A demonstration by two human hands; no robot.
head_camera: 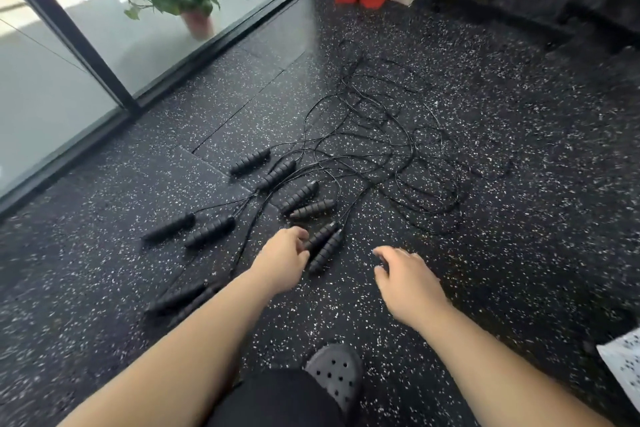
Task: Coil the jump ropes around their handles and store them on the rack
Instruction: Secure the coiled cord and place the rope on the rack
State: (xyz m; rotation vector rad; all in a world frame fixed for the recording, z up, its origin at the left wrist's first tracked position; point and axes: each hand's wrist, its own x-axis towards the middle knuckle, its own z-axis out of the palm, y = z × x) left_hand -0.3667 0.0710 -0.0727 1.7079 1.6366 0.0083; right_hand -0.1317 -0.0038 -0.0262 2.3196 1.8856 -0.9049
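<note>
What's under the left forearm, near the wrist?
Two black jump-rope handles lie side by side on the speckled black rubber floor. The left forearm covers their far ends, so where their cords attach is hidden.

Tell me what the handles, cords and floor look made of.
Handles: matte black foam or soft rubber, likely; ribbed grips with no shine.
Cords: thin, glossy black, probably plastic-coated wire; they hold springy loops.
Floor: black rubber tiles, it seems; white flecks, matte, seams.

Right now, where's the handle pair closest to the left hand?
Head view, centre: the handle pair lies side by side on the floor, close beside the left hand, apart from the right hand.
</note>
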